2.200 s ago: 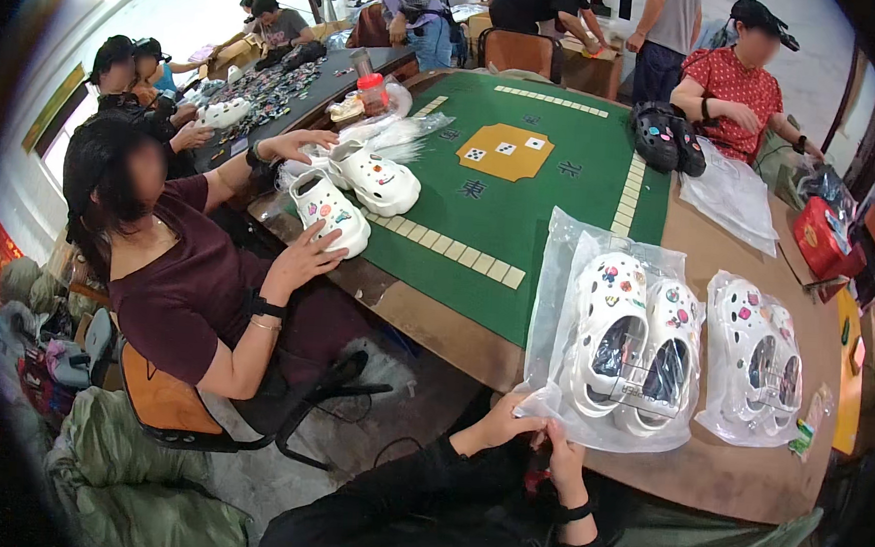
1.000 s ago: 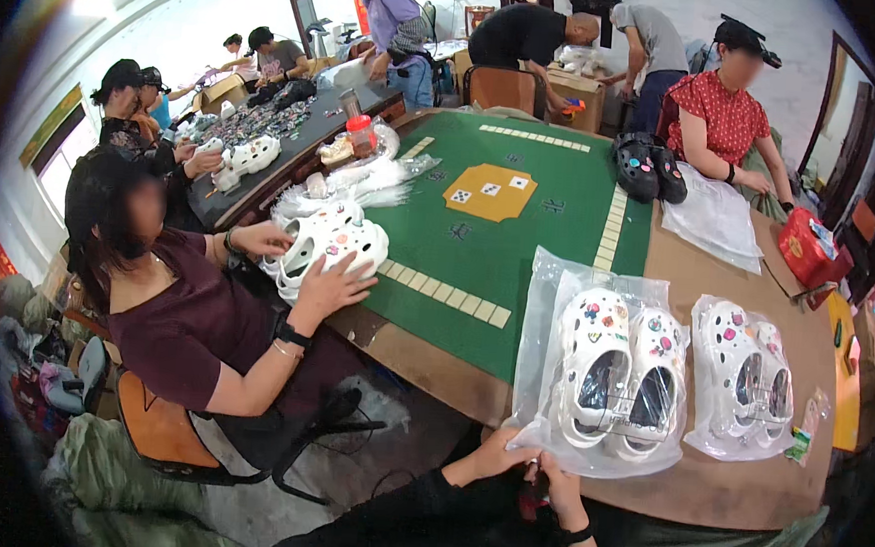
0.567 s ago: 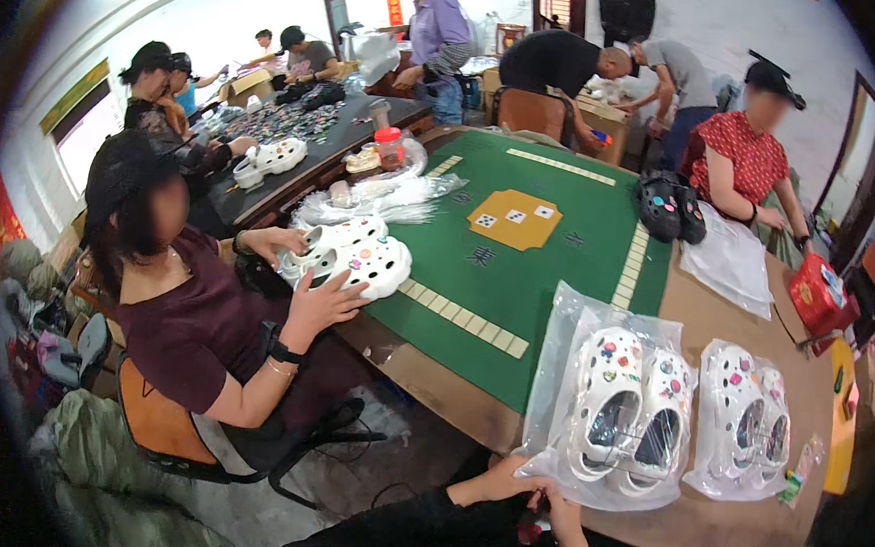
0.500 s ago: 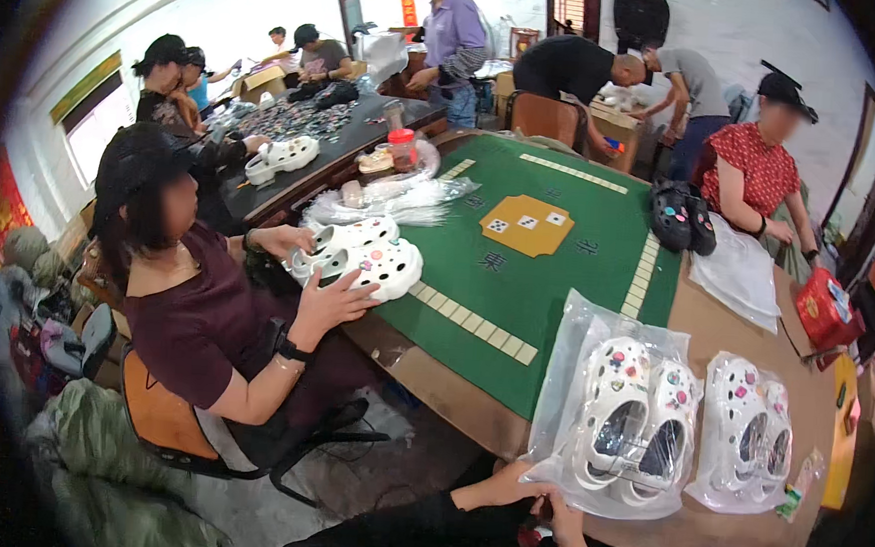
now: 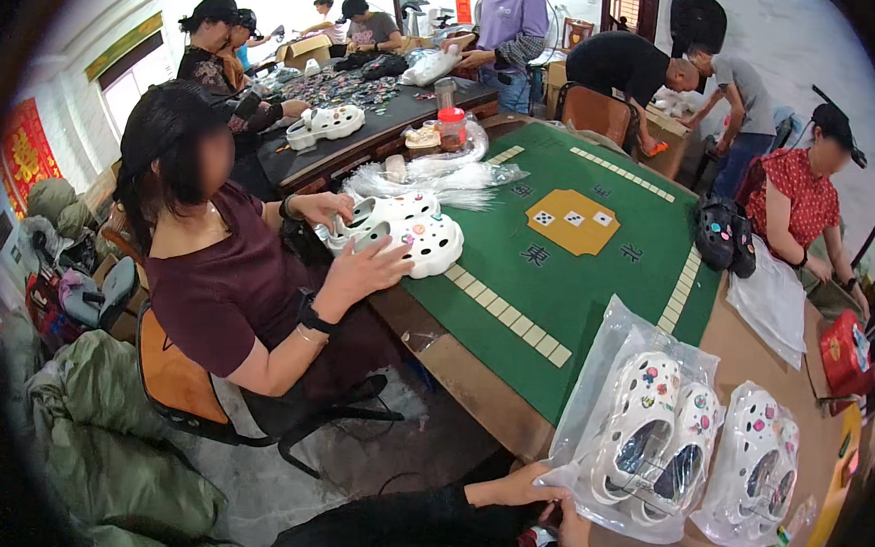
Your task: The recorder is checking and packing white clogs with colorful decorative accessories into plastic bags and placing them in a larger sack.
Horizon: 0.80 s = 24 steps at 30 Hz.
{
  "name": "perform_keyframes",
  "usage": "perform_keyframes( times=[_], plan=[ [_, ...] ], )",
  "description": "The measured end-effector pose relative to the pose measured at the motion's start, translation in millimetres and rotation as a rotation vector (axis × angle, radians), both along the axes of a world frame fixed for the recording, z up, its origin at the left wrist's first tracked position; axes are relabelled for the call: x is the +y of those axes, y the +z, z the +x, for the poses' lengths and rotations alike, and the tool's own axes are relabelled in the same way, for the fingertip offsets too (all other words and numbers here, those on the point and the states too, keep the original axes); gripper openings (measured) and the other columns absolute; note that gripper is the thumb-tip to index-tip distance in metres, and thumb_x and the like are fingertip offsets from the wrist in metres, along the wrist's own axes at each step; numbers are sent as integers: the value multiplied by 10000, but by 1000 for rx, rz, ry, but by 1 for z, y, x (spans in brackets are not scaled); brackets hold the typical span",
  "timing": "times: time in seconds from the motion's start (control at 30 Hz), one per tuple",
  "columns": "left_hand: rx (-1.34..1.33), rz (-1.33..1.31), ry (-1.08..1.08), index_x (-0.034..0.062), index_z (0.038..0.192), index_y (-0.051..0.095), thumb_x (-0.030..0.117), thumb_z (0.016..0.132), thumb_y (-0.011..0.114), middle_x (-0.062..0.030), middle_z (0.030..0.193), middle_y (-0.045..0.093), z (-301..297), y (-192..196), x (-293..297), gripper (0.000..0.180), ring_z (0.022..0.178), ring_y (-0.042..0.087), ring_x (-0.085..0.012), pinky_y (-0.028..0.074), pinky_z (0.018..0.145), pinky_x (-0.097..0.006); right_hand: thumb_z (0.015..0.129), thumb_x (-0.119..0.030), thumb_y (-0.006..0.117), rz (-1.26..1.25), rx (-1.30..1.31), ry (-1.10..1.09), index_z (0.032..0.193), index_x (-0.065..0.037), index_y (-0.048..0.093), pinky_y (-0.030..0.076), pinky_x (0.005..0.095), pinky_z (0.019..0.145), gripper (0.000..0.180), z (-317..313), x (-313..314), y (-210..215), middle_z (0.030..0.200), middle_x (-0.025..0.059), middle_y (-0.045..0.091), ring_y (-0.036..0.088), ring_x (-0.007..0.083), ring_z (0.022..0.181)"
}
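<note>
Pinching the bag (image 5: pixel 638 436) by its edge, the left hand (image 5: pixel 519 487) needs only a light hold; whether the right hand (image 5: pixel 574 535) grips is unclear.

The bagged clogs (image 5: pixel 647 389) are white, dotted with pink, red and green charms, under a clear, milky bag (image 5: pixel 587 378). The mat (image 5: pixel 607 294) is deep green with a mustard panel (image 5: pixel 574 241) and cream tiles (image 5: pixel 511 319). One top (image 5: pixel 211 290) is plain maroon, one blouse (image 5: pixel 798 200) red with white dots.
</note>
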State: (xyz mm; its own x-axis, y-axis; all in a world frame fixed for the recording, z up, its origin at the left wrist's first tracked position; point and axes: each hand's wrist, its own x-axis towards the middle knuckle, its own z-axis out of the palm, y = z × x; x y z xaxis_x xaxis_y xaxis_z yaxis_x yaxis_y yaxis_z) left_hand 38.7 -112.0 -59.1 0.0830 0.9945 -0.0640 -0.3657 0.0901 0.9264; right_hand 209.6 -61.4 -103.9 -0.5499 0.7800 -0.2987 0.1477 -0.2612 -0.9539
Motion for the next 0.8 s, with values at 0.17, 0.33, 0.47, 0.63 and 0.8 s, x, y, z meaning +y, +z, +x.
perform_keyframes(
  times=[0.17,0.33,0.47,0.63,0.8],
  plan=[
    [56,61,89,-3,969,536,153,886,554,-42,730,590,4,-1,0,178,546,571,-102,454,521,-241,941,-228,432,-75,88,83,887,8,562,458,270,571,275,-9,-2,35,689,69,562,553,155,613],
    [94,5,56,-27,973,559,152,864,595,-61,831,604,0,5,-2,213,695,581,-109,466,617,-255,932,-174,454,-111,127,64,849,10,566,442,260,574,230,-12,-2,46,687,65,585,553,144,615],
    [169,33,77,-32,989,555,155,859,604,-56,830,606,0,-1,-1,233,710,577,-100,464,625,-250,942,-225,437,-53,137,136,894,5,554,458,267,569,263,-9,1,38,701,67,569,551,149,616],
    [166,48,112,-33,1026,546,159,861,604,-56,821,602,2,-1,-1,260,719,573,-99,460,638,-247,939,-207,446,-77,150,119,850,3,565,454,263,566,258,-9,0,38,677,64,581,551,143,603],
    [140,33,55,-40,1026,537,149,867,593,-66,809,596,2,1,-2,253,675,585,-120,478,597,-262,938,-197,455,-117,201,118,815,2,581,450,263,559,265,-9,0,37,665,60,587,556,136,597]
  ],
)
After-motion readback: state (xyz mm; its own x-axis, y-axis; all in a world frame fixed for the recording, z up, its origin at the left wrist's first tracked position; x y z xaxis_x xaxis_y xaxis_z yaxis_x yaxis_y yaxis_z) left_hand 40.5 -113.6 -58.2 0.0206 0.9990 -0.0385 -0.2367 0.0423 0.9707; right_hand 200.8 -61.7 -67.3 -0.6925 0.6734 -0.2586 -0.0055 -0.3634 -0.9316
